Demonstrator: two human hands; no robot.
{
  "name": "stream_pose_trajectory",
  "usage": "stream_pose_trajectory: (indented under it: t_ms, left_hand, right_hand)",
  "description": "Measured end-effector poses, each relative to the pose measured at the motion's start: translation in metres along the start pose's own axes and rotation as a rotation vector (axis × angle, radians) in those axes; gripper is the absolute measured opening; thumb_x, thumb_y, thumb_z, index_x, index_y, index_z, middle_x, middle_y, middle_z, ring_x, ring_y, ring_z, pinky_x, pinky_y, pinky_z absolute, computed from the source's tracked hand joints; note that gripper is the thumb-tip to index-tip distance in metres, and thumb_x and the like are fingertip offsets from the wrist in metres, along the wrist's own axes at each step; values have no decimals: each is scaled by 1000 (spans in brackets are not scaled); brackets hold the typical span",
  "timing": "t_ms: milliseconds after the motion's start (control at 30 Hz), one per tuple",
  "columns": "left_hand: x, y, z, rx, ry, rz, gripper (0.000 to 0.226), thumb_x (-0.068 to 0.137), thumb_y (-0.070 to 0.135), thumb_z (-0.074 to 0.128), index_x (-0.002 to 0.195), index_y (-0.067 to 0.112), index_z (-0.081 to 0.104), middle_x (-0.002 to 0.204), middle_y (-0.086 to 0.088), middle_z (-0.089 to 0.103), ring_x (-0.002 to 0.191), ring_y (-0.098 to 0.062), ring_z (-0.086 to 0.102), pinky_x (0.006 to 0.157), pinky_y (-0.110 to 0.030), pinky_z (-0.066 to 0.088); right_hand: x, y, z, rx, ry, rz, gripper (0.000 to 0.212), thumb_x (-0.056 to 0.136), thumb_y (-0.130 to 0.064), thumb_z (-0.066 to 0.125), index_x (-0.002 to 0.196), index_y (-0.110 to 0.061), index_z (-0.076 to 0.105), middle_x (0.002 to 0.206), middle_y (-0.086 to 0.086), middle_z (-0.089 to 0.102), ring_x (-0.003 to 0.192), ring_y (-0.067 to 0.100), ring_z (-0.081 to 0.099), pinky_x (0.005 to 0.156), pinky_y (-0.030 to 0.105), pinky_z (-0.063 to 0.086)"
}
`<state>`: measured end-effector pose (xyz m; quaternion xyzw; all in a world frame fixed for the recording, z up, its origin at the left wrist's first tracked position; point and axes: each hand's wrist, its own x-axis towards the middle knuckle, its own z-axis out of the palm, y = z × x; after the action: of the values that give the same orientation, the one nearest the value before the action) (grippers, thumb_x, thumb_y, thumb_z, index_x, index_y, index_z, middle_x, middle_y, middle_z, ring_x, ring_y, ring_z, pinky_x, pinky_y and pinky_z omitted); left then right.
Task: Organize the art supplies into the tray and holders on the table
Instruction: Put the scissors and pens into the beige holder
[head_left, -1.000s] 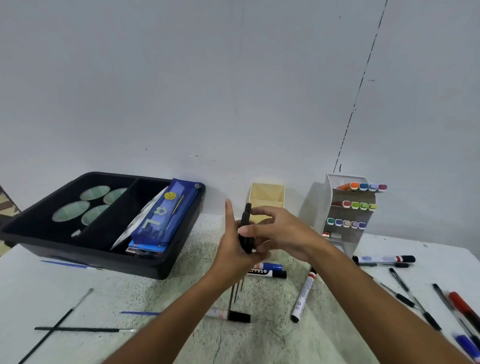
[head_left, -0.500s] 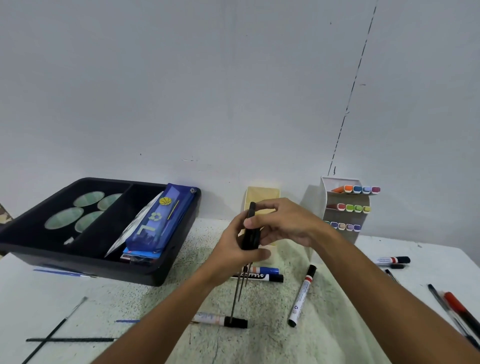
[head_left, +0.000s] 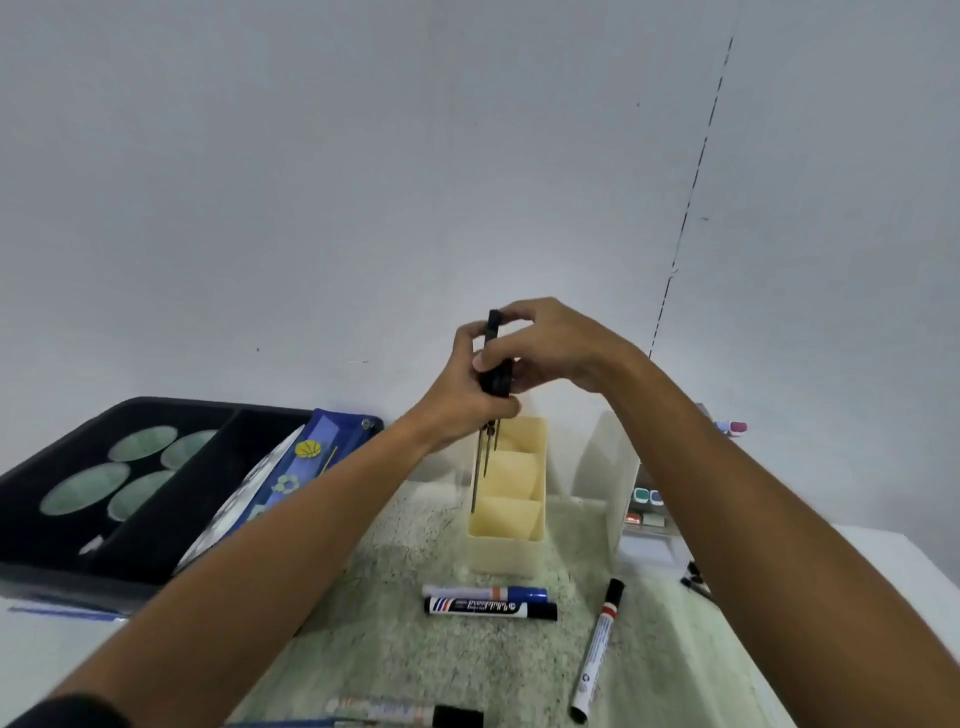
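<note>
Both hands are meeting above the cream holder (head_left: 506, 519): the left hand (head_left: 467, 395) is wrapping its fingers round a dark bundle of thin brushes (head_left: 493, 384), and the right hand (head_left: 550, 345) is pinching the top. The bundle is hanging upright, tips pointing down into the holder's compartments. Next, I judge, comes lowering it straight in.

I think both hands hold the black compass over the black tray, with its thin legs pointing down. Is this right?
Not quite. In the head view both hands, left hand and right hand, hold the black compass with its legs pointing down, but over the cream divided holder, not over the black tray, which sits to the left.
</note>
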<state>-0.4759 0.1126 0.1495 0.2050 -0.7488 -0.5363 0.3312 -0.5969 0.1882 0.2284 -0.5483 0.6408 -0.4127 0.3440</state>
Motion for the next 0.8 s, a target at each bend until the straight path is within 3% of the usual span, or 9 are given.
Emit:
stream_pose_trajectory:
  t_ms: [100,167,300,467,567,667,800]
  left_hand:
    - [24,7,-3,16,16,40,75,75,-22,64,134,5,28,98,-9,57,85,-22,62,82,-55,53]
    - [36,8,-4,26,27,65,68,72,-23,66,128,0,35,99,-15,56,82,-21,64,79,-54,54]
    - [51,1,-2,29,42,111,61,70,-23,71,121,-7,39,107,-25,56,90,-28,66,76,-49,57]
    - [58,-20,1,61,74,173,68,64,-11,83,119,-1,44,103,-7,62,87,-23,69,73,-44,61]
    - [68,-24,-1,140,121,244,77,54,5,94,116,10,47,99,8,65,89,-12,69,69,-31,60]
    - [76,-24,-2,164,134,297,85,46,16,98,115,16,48,95,20,65,86,-4,67,65,-18,55]
    - [75,-34,-2,190,133,350,92,45,25,99,119,19,45,98,26,63,89,1,66,65,-10,51]
  right_hand:
    - [12,-9,-8,-74,80,-31,47,66,-11,82,108,-18,61,88,9,73,77,23,74,75,38,61]
    - [18,-11,-11,-140,123,-53,58,64,-14,84,117,-18,60,90,5,70,79,21,73,77,39,61]
    - [23,-6,-12,-180,159,-71,57,61,-16,84,113,-17,61,94,3,69,83,22,71,79,42,60]
    - [25,7,-11,-213,159,-63,62,62,-14,83,120,-16,60,101,1,66,94,19,66,86,43,58]
    - [25,8,-12,-244,180,-105,75,63,-15,83,131,-18,54,109,-3,61,104,16,62,86,36,57]
    - [23,7,-13,-280,214,-161,78,62,-15,83,132,-24,52,106,-10,59,103,10,60,73,20,50]
    - [21,15,-10,-274,199,-146,84,59,-14,85,134,-25,50,108,-7,60,99,11,63,77,22,52]
